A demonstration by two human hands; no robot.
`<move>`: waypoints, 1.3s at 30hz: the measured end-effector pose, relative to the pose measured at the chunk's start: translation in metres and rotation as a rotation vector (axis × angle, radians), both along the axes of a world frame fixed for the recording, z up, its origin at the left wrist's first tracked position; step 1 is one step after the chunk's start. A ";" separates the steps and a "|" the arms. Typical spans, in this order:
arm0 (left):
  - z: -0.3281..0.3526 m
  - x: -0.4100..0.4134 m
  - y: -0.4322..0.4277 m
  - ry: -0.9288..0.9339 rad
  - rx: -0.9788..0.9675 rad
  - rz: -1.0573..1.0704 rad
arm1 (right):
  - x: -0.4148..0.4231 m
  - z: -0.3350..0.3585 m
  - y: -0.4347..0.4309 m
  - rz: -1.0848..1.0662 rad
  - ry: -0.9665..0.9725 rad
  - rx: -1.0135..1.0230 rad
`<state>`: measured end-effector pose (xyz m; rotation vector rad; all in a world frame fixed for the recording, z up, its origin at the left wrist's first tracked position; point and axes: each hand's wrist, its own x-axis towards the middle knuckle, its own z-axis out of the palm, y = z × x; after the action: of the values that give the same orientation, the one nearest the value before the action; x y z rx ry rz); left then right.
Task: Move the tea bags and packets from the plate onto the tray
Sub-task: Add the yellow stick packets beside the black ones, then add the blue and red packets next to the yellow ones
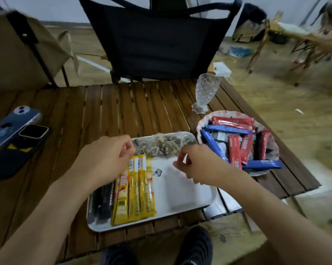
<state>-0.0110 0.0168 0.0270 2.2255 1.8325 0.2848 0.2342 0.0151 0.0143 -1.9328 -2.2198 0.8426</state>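
A white tray (190, 190) lies on the slatted table in front of me. Several mesh tea bags (162, 145) lie at its far end, with yellow packets (137, 190) and black packets (102, 201) in a row on its left side. To the right, the plate (204, 119) holds several red packets (233, 121) and blue packets (262, 164). My left hand (107, 155) hovers over the tray's far left and pinches a small red tag beside the tea bags. My right hand (197, 163) is over the tray's far right with curled fingers at the tea bags' edge; I cannot make out a grip.
A clear cut-glass goblet (204, 92) stands just behind the plate. Two phones (14, 121) lie at the table's left. A black folding chair (161, 41) stands behind the table and a tan one (17, 50) at far left. My shoes show below the table's near edge.
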 end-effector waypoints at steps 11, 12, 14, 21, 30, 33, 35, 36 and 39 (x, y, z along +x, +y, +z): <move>-0.003 0.010 0.004 0.057 -0.015 -0.006 | 0.169 0.028 0.036 -0.576 -0.231 0.115; -0.004 0.011 0.004 0.054 -0.013 -0.007 | 0.180 0.027 0.037 -0.633 -0.206 0.100; -0.005 0.012 0.006 0.044 -0.011 -0.010 | 0.197 0.021 0.040 -0.704 -0.194 0.077; -0.011 0.013 0.008 0.086 0.000 -0.027 | 0.195 0.002 0.044 -0.677 -0.212 -0.090; -0.010 0.010 0.006 0.073 -0.018 -0.020 | 0.193 -0.006 0.047 -0.703 -0.157 -0.065; -0.009 0.008 0.007 0.065 -0.006 -0.020 | 0.191 0.006 0.042 -0.722 -0.150 -0.003; -0.006 0.007 0.006 0.063 0.000 -0.015 | 0.183 0.018 0.039 -0.712 -0.143 0.124; -0.005 0.007 0.006 0.060 -0.001 -0.013 | 0.177 0.024 0.038 -0.698 -0.113 0.196; -0.001 0.005 0.006 0.012 -0.014 0.000 | 0.147 0.040 0.036 -0.607 0.099 0.319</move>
<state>-0.0055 0.0225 0.0262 2.2223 1.8353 0.2577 0.3816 0.0509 0.0543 -2.1451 -1.4535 0.4466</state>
